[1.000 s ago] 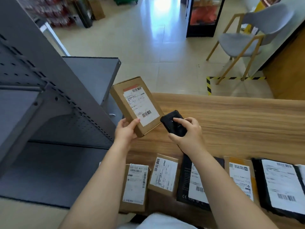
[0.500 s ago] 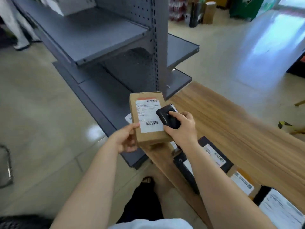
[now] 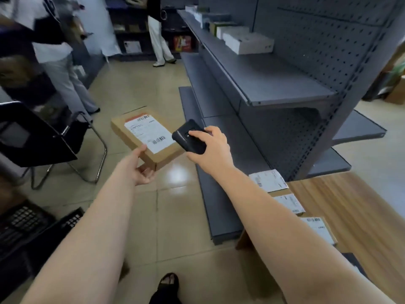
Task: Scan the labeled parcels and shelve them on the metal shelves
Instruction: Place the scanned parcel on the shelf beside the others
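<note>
My left hand (image 3: 142,170) grasps the labeled parcel (image 3: 146,137) (label up); my right hand (image 3: 210,148) clutches the scanner (image 3: 188,139) beside it.

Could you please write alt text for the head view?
A left hand holds a labeled cardboard parcel while the right hand holds a black scanner beside it. Grey metal shelves stand to the right.

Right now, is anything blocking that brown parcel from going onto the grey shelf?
Nothing visible does. The brown parcel sits in the left hand; the near end of the grey shelf lies bare, white boxes farther back.
</note>
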